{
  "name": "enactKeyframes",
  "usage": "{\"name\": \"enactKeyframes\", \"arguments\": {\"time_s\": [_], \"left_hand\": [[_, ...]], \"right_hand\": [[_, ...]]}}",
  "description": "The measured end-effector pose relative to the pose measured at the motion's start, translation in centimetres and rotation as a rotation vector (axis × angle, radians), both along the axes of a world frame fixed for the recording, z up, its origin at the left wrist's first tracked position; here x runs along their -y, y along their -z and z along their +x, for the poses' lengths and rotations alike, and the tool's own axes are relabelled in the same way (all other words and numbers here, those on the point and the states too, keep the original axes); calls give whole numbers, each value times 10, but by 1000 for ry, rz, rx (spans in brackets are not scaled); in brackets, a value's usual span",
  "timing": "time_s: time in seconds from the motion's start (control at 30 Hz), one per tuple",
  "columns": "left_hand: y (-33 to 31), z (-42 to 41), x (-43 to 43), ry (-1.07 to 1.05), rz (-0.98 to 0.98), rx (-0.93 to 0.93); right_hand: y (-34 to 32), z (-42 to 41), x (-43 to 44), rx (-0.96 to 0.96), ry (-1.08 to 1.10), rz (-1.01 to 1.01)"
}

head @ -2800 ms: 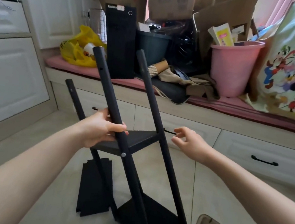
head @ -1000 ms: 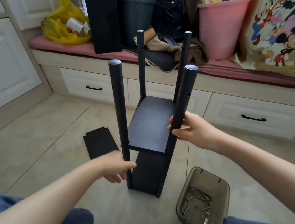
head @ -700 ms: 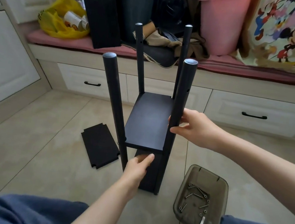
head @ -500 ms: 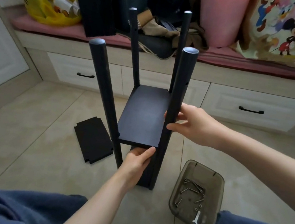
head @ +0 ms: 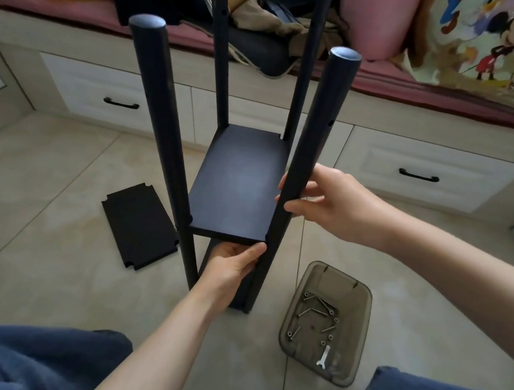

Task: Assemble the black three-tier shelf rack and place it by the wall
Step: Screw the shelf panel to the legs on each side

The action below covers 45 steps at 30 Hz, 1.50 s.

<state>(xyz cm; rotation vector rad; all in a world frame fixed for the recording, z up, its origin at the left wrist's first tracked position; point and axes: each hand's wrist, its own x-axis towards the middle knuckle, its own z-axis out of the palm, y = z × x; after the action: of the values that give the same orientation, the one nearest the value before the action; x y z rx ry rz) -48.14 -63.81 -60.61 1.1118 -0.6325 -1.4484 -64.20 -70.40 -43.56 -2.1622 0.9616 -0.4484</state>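
Black matte rack [head: 237,185] stands upright on pale floor tiles [head: 41,263], in front of white drawers [head: 120,99]. It has four round posts with two shelves fitted, one midway and one low. Post tops are bare, with small holes near them. Near-right post is gripped by the right hand [head: 324,201], fingers and thumb wrapped round it. Under the mid shelf's front edge reaches the left hand [head: 232,264], thumb against it; fingers hidden, curl unclear. A loose panel [head: 138,227] lies flat left of the rack. A tray [head: 357,341] of screws [head: 319,306] sits to the right.
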Motion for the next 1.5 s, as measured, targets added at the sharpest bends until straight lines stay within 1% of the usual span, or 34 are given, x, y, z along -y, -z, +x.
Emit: {"name": "enactKeyframes", "arguments": {"time_s": [0.2, 0.43, 0.73, 0.93, 1.03, 1.13, 1.23, 1.3, 1.33, 1.43, 1.5], "left_hand": [[0, -1, 2, 5, -22, -8], [1, -1, 2, -36, -29, 111], [2, 1, -2, -12, -37, 97], [4, -2, -2, -16, -13, 111], [4, -3, -1, -20, -7, 107], [3, -5, -2, 0, -18, 107], [3, -6, -2, 9, -36, 114], [3, -6, -1, -5, -31, 112], [3, -6, -1, -15, -28, 109], [4, -6, 0, -40, -22, 90], [4, -8, 1, -46, -20, 88]], "right_hand": [[1, -2, -2, 54, 23, 25], [9, 1, -4, 111, 38, 25], [16, 3, -10, 130, 58, 90], [30, -2, -10, 147, 145, 119], [37, -6, -8, 229, 170, 200], [44, -18, 2, 262, 173, 326], [70, -39, 14, 339, 234, 469], [105, -54, 17, 397, 354, 576], [125, -61, 17, 392, 423, 627], [190, -77, 6, 251, 583, 762], [229, -85, -3, 133, 664, 798]]}}
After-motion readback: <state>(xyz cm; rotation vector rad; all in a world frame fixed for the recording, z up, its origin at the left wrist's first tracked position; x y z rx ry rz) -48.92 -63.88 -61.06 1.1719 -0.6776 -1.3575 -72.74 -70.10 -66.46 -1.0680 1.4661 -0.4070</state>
